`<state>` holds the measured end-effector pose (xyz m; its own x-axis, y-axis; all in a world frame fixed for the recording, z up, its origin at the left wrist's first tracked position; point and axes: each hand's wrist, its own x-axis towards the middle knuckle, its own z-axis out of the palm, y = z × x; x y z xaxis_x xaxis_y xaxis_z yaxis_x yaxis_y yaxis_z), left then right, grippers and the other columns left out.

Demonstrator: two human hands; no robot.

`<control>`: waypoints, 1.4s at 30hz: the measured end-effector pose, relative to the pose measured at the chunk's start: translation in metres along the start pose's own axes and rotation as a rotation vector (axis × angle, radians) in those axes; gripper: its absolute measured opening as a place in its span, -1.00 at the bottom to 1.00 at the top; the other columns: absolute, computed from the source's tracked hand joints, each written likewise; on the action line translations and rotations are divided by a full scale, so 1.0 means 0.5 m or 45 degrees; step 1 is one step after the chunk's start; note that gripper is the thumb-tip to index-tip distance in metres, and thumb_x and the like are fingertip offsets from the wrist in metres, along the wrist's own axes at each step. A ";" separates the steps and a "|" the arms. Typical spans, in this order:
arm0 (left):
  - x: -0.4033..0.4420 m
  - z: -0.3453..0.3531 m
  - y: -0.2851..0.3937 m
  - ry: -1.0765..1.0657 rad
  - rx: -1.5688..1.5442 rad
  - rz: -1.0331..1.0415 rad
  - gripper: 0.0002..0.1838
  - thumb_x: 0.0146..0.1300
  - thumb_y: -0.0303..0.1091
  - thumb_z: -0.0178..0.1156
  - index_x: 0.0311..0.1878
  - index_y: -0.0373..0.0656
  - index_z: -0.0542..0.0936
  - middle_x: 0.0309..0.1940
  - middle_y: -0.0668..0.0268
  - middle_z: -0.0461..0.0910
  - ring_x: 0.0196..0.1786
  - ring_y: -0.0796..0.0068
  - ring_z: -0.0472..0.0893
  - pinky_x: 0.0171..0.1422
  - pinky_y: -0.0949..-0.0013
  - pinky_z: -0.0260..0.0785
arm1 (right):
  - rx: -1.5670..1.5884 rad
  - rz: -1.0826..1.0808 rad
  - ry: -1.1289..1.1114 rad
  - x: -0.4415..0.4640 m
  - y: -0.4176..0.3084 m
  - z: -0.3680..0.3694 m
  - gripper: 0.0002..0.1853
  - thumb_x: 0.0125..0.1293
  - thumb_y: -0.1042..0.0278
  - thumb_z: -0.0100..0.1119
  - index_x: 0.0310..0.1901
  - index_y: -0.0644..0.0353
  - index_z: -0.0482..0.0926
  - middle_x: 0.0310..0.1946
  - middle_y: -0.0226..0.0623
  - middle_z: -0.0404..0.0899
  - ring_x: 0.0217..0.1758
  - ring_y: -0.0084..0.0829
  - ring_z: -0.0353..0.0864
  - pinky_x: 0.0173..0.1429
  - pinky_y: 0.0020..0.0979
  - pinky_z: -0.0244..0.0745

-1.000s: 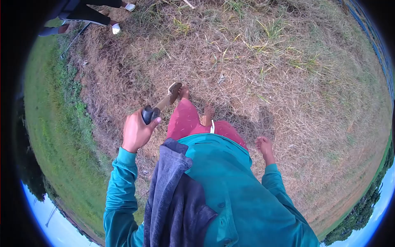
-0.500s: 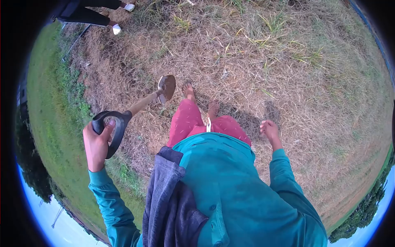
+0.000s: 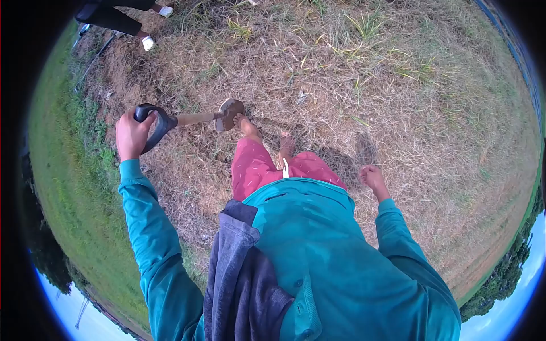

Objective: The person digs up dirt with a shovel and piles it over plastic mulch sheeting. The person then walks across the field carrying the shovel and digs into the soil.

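Observation:
My left hand [image 3: 133, 135] is wrapped round the black D-shaped grip of a shovel [image 3: 196, 119], out to my left. Its wooden shaft runs across to a soil-coated blade [image 3: 229, 114], which is beside the toes of my bare left foot [image 3: 248, 126]; whether they touch I cannot tell. My right hand [image 3: 372, 177] hangs at my right side, its fingers curled in, with nothing visible in them. Below it is dry grass.
Dry, matted grass [image 3: 432, 131] covers the ground around me, with green grass [image 3: 62, 187] on the left. Another person's legs [image 3: 116, 20] stand at the upper left near a thin pole [image 3: 94, 62]. A dark jacket [image 3: 236, 256] hangs over my left side.
My left hand has moved the shovel's grip forward, away from my body. The shaft now lies more nearly crosswise, and the blade is closer to my left foot. My right hand has barely moved.

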<state>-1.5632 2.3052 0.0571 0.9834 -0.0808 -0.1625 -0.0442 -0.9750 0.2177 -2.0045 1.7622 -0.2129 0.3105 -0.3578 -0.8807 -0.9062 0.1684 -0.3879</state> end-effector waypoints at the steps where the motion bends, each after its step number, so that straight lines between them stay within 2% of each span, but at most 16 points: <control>1: 0.021 -0.009 -0.017 0.012 0.111 -0.029 -0.62 0.10 -0.06 0.36 -0.21 -0.22 0.70 -0.40 -0.03 0.65 -0.29 -0.04 0.65 -0.16 0.08 0.43 | -0.002 0.001 0.043 -0.030 -0.034 0.009 -0.80 0.46 0.32 0.01 -0.05 0.23 0.56 -0.42 -0.32 0.63 -0.56 -0.54 0.50 -0.52 -0.46 0.38; 3: 0.069 -0.022 -0.070 0.049 0.121 0.100 -0.60 0.11 -0.05 0.36 -0.23 -0.24 0.68 -0.48 0.00 0.63 -0.38 0.01 0.63 -0.22 0.08 0.42 | -0.020 -0.023 0.069 -0.040 -0.056 0.016 -0.80 0.47 0.33 0.01 -0.06 0.24 0.56 -0.41 -0.32 0.63 -0.54 -0.55 0.51 -0.51 -0.46 0.39; 8: 0.163 -0.036 -0.175 -0.137 0.021 0.007 -0.62 0.14 -0.08 0.38 -0.28 -0.28 0.65 -0.64 0.25 0.51 -0.56 0.41 0.53 -0.40 0.26 0.33 | -0.046 -0.123 0.021 -0.068 -0.071 0.003 -0.82 0.46 0.35 0.02 -0.09 0.25 0.56 -0.37 -0.33 0.64 -0.53 -0.56 0.53 -0.48 -0.48 0.42; 16: 0.083 -0.130 -0.099 -0.240 -0.183 -0.027 -0.68 0.14 -0.18 0.36 -0.25 -0.28 0.65 -0.67 0.42 0.41 -0.63 0.60 0.40 -0.50 0.39 0.21 | 0.043 -0.047 0.081 -0.057 -0.050 -0.016 -0.85 0.41 0.44 -0.02 -0.12 0.20 0.56 -0.41 -0.33 0.61 -0.51 -0.53 0.54 -0.47 -0.46 0.41; 19: 0.079 -0.009 -0.112 0.018 -0.009 0.036 -0.63 0.10 -0.13 0.36 -0.23 -0.29 0.68 -0.59 0.14 0.58 -0.54 0.24 0.59 -0.37 0.20 0.37 | 0.015 0.040 0.081 -0.039 -0.014 0.006 -0.88 0.40 0.43 0.02 -0.18 0.22 0.56 -0.44 -0.34 0.61 -0.56 -0.55 0.50 -0.52 -0.46 0.38; 20: 0.077 -0.013 -0.105 0.018 0.057 0.056 -0.61 0.09 -0.10 0.35 -0.23 -0.28 0.68 -0.49 -0.02 0.62 -0.39 -0.02 0.63 -0.21 0.08 0.42 | 0.025 0.046 0.050 -0.034 -0.012 0.010 -0.88 0.40 0.42 0.04 -0.19 0.22 0.56 -0.45 -0.35 0.61 -0.57 -0.55 0.50 -0.53 -0.45 0.38; 23: 0.057 -0.010 -0.043 0.044 0.076 0.169 -0.58 0.09 -0.06 0.34 -0.22 -0.27 0.68 -0.40 -0.06 0.64 -0.27 -0.10 0.63 -0.11 0.04 0.43 | 0.131 0.039 -0.112 -0.012 0.005 0.018 -0.89 0.40 0.41 0.06 -0.20 0.22 0.56 -0.46 -0.36 0.61 -0.58 -0.55 0.49 -0.54 -0.44 0.38; 25: 0.043 0.010 -0.032 0.104 0.227 0.116 -0.59 0.09 -0.06 0.34 -0.22 -0.26 0.68 -0.28 -0.09 0.64 -0.16 -0.09 0.63 -0.06 0.03 0.43 | 0.094 -0.069 -0.046 -0.007 -0.023 0.027 -0.88 0.41 0.39 0.06 -0.20 0.22 0.56 -0.46 -0.36 0.60 -0.59 -0.56 0.48 -0.55 -0.45 0.37; 29: -0.059 0.008 0.066 -0.092 -0.037 0.054 -0.61 0.10 -0.07 0.35 -0.16 -0.20 0.70 -0.39 -0.02 0.67 -0.26 -0.09 0.66 -0.11 0.05 0.46 | 0.195 -0.174 0.078 -0.029 -0.104 0.044 -0.86 0.42 0.36 0.05 -0.19 0.22 0.56 -0.50 -0.36 0.59 -0.61 -0.57 0.47 -0.54 -0.47 0.38; 33: -0.200 0.011 0.154 -0.223 -0.002 0.011 -0.63 0.06 -0.10 0.39 -0.15 -0.16 0.72 -0.43 0.00 0.66 -0.30 -0.02 0.68 -0.15 0.11 0.48 | 0.148 -0.128 -0.008 -0.010 -0.102 0.056 -0.86 0.43 0.36 0.04 -0.18 0.21 0.56 -0.48 -0.36 0.59 -0.59 -0.58 0.47 -0.53 -0.50 0.38; 35: -0.225 -0.008 0.133 -0.147 -0.155 0.108 -0.62 0.03 -0.12 0.42 -0.16 -0.19 0.72 -0.46 0.02 0.65 -0.36 0.04 0.67 -0.18 0.15 0.47 | 0.043 -0.152 -0.052 0.019 -0.095 0.053 -0.86 0.46 0.35 0.03 -0.14 0.19 0.55 -0.43 -0.35 0.61 -0.57 -0.58 0.48 -0.52 -0.50 0.39; 36: -0.227 -0.058 0.132 -0.185 -0.148 0.024 -0.63 0.03 -0.17 0.43 -0.16 -0.22 0.71 -0.50 0.07 0.63 -0.42 0.24 0.64 -0.21 0.24 0.45 | 0.072 -0.192 -0.073 0.027 -0.095 0.061 -0.88 0.44 0.39 0.03 -0.13 0.19 0.56 -0.44 -0.35 0.61 -0.56 -0.59 0.48 -0.49 -0.51 0.40; 38: -0.239 -0.175 0.152 -0.086 -0.288 0.076 -0.67 0.06 -0.24 0.42 -0.20 -0.28 0.69 -0.60 0.33 0.49 -0.51 0.57 0.36 -0.39 0.39 0.23 | 0.082 -0.342 -0.111 -0.003 -0.140 0.098 -0.88 0.43 0.44 0.02 -0.15 0.21 0.56 -0.45 -0.35 0.60 -0.54 -0.59 0.48 -0.47 -0.53 0.39; 40: -0.264 -0.312 0.215 -0.103 -0.119 0.018 -0.69 0.06 -0.23 0.43 -0.25 -0.29 0.67 -0.61 0.51 0.35 -0.50 0.63 0.25 -0.40 0.43 0.11 | -0.004 -0.418 -0.118 -0.011 -0.206 0.175 -0.83 0.40 0.42 0.02 -0.22 0.28 0.60 -0.50 -0.34 0.63 -0.47 -0.53 0.57 -0.36 -0.48 0.44; 41: -0.276 -0.372 0.213 -0.173 -0.057 -0.060 -0.56 0.03 -0.22 0.47 -0.11 -0.34 0.63 -0.55 0.49 0.37 -0.43 0.63 0.31 -0.30 0.47 0.19 | -0.142 -0.560 -0.135 0.019 -0.213 0.235 -0.83 0.39 0.40 0.02 -0.21 0.27 0.61 -0.45 -0.32 0.67 -0.39 -0.48 0.64 -0.24 -0.44 0.50; 42: -0.316 -0.396 0.155 0.187 0.007 0.008 -0.36 -0.02 -0.20 0.53 0.06 -0.39 0.55 -0.36 0.39 0.44 -0.32 0.61 0.39 -0.17 0.49 0.25 | -0.211 -0.653 -0.214 0.002 -0.251 0.294 -0.82 0.37 0.39 0.02 -0.20 0.26 0.61 -0.42 -0.31 0.69 -0.34 -0.45 0.67 -0.15 -0.40 0.53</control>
<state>-1.6872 2.2832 0.2900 0.9982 -0.0563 -0.0185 -0.0511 -0.9758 0.2125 -1.8484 1.8758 -0.2054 0.7523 -0.2022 -0.6270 -0.6559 -0.1402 -0.7418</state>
